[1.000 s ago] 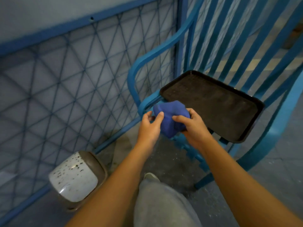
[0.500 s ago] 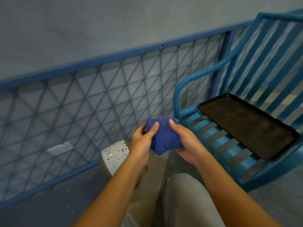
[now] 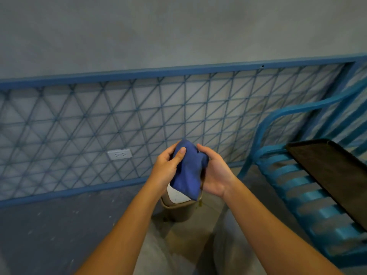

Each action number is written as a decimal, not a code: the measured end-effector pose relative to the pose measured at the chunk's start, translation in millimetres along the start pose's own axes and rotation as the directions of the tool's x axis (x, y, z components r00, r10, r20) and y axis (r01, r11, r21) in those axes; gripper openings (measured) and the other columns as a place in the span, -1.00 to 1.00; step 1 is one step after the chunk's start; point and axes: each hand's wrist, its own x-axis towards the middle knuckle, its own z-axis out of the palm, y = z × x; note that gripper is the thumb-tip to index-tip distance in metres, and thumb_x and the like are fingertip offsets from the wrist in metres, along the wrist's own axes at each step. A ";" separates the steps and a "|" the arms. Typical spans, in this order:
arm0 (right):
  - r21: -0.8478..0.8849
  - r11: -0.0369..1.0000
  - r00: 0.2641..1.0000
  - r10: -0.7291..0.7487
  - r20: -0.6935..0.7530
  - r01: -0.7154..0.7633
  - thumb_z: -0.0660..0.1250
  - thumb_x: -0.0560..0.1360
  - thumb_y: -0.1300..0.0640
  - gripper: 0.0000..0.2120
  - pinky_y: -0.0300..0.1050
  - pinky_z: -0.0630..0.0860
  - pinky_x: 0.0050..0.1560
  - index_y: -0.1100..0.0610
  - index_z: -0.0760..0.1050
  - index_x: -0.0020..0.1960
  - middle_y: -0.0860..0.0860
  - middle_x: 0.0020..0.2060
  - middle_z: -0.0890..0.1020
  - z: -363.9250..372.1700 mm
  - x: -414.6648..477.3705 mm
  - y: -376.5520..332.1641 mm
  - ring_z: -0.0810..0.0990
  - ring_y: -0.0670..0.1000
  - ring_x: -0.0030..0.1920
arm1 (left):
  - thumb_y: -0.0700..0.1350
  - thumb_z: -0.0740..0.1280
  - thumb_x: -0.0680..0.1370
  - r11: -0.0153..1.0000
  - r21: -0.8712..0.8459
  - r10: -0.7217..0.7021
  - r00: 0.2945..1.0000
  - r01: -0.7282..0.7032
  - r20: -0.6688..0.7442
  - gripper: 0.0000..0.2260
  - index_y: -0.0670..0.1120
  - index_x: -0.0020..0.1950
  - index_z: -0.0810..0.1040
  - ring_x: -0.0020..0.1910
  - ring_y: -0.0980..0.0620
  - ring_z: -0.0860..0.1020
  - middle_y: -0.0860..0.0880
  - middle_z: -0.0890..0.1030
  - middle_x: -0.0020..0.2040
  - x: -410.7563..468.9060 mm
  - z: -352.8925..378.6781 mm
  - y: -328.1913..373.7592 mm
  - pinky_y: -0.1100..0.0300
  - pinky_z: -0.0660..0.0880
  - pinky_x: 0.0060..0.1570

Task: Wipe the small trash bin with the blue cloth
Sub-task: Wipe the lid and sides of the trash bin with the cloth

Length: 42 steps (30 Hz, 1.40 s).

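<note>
Both hands are together at the middle of the view and closed on the blue cloth (image 3: 188, 171). The left hand (image 3: 166, 169) grips it from the left with the thumb pressed on its front, and the right hand (image 3: 215, 175) cups it from the right side. The cloth is bunched into a thick wad and hangs down between the palms. Just below it on the floor (image 3: 49, 225) stands the small trash bin (image 3: 178, 209), brown, with a white lid (image 3: 176, 196) that the low end of the cloth partly hides. I cannot tell if the cloth touches the lid; it seems to be held above it. By my judgement the wiping is not yet begun: the step in hand is to gather the cloth into a good pad. The next move asks to bring the cloth down to the lid and press it flat, perhaps with one hand free to steady the bin, which looks light and could slide. Behind the bin is a blue wire mesh panel (image 3: 119, 126) close to the grey wall, with a white outlet (image 3: 119, 154) behind it. To the right a blue metal chair (image 3: 294, 187) carries a black tray (image 3: 333, 175); its armrest is near the bin and may limit the reach on that side. Nothing lies between the hands and the bin.
</note>
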 end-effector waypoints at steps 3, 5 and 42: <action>-0.051 0.999 1.000 0.015 -0.012 -0.015 0.21 0.50 -0.03 -0.51 0.08 0.38 0.34 0.25 0.44 0.30 0.20 0.17 0.54 9.1 6.7 5.7 0.52 0.17 0.16 | -0.06 0.29 0.54 0.997 0.069 0.033 0.999 -0.033 0.010 -0.67 -0.10 0.28 0.47 0.15 -0.01 0.55 -0.08 0.59 0.16 -0.9 -14.9 -1.6 0.08 0.49 0.18; -0.067 0.998 0.999 0.015 -0.030 -0.017 0.21 0.50 -0.01 -0.55 0.04 0.44 0.25 0.26 0.45 0.28 0.19 0.13 0.56 11.1 9.9 9.1 0.55 0.15 0.09 | -0.04 0.29 0.53 0.995 0.091 0.037 0.999 -0.038 0.011 -0.73 -0.02 0.23 0.49 0.05 0.03 0.57 -0.04 0.61 0.05 0.0 -22.4 -3.7 0.15 0.52 0.08; -0.965 0.251 0.858 -0.477 -0.191 -0.074 0.35 0.48 0.15 -0.58 -0.25 0.33 0.19 0.11 0.42 0.32 0.08 0.26 0.47 -185.4 231.2 20.9 0.44 0.04 0.27 | 0.09 0.32 0.49 0.225 0.973 -0.028 0.998 -0.046 0.054 -0.33 -0.01 0.50 0.08 0.47 -0.03 0.10 -0.01 0.10 0.52 168.0 -30.0 -224.8 -0.03 0.06 0.39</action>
